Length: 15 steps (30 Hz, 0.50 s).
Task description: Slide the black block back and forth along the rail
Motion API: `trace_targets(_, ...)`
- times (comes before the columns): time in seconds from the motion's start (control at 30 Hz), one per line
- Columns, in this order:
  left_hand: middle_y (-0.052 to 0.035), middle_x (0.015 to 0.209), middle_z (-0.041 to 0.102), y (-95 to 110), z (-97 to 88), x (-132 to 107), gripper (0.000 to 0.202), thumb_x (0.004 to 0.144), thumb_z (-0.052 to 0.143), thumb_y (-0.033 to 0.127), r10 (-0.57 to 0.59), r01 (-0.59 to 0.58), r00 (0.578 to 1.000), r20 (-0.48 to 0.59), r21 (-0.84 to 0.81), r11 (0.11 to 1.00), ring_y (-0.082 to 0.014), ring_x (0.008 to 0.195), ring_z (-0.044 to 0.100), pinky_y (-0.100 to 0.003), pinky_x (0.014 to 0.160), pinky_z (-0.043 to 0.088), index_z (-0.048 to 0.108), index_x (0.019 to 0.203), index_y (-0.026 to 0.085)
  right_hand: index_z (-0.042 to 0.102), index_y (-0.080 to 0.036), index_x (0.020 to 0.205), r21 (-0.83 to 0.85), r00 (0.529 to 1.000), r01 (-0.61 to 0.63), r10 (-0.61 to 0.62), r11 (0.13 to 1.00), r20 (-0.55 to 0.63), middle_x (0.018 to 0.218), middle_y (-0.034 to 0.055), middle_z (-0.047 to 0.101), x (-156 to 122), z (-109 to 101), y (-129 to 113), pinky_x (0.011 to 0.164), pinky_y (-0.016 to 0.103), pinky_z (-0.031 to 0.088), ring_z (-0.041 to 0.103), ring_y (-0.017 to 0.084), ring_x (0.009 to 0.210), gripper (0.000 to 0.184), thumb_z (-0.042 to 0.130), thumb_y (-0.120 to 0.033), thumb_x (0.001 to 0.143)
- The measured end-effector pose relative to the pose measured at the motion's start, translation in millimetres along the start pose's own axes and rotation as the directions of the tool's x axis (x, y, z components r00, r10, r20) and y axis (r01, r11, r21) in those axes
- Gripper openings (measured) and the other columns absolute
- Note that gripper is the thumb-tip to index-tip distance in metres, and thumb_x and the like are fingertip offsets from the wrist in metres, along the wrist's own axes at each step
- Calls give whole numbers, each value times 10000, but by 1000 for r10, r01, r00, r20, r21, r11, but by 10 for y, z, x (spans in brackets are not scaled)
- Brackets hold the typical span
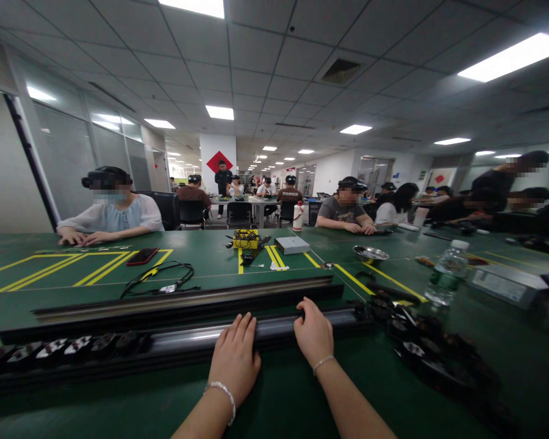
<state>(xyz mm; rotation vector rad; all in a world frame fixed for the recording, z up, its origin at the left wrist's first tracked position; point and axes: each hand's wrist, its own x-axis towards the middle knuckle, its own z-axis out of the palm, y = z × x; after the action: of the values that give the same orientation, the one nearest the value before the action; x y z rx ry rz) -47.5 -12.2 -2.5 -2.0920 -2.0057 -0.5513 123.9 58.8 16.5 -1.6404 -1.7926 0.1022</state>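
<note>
A long black rail (183, 341) with a shiny metal face lies across the table before me. Dark block-like parts (77, 346), several with silvery faces, sit in a row along its left stretch. My left hand (235, 353) lies over the middle of the rail, fingers stretched out and side by side. To its right, my right hand (315, 334) rests at the rail with curled fingers; its fingertips are partly hidden, and whatever they grip does not show. A second long rail (192, 300) lies just behind. By the right end is a heap of linked black parts (421, 341).
The green table (119, 402) carries yellow tape lines. Farther back are a black cable (160, 277), a phone (143, 256), a yellow box (246, 238), a grey box (291, 245) and a metal bowl (370, 253). A water bottle (448, 274) stands at right. Other people sit across the table.
</note>
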Motion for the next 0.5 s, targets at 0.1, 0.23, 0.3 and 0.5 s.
trace_targets(0.1, 16, 1387, 361, -3, 0, -5, 570, 718, 391, 246, 2, -2, 1000, 0, -1, 1000, -174, 1286, 262, -372, 1035, 227, 354, 1287, 238, 547, -211, 902, 0, 1000, -2, 2, 1000, -4, 1201, 43, 517, 0, 5, -1, 881, 307, 332, 460, 170, 1106, 281, 408, -100, 684)
trace_targets(0.23, 17, 1387, 361, 1, -10, 3, 573, 714, 392, 239, -4, 4, 1000, 6, 0, 1000, -174, 1285, 265, -374, 1034, 231, 359, 1286, 236, 547, -209, 884, 10, 1000, 9, -8, 1000, -16, 1161, 36, 539, 0, 5, 3, 878, 303, 328, 473, 170, 1084, 269, 400, -97, 688)
trace_targets(0.3, 15, 1389, 357, 6, -13, 11, 575, 714, 394, 235, -5, 5, 1000, 10, 2, 1000, -174, 1287, 262, -373, 1035, 231, 356, 1287, 236, 548, -211, 873, 13, 1000, 11, -11, 1000, -16, 1125, 30, 555, 1, 0, 3, 868, 297, 328, 482, 168, 1068, 264, 399, -95, 688)
trace_targets(0.5, 11, 1392, 353, 6, -11, 12, 573, 716, 398, 232, -7, 7, 1000, 19, 4, 1000, -178, 1291, 256, -377, 1040, 227, 356, 1288, 238, 558, -209, 858, -2, 1000, 17, -17, 1000, 7, 1070, 28, 564, -2, -12, -2, 827, 281, 332, 500, 163, 1019, 256, 388, -96, 703)
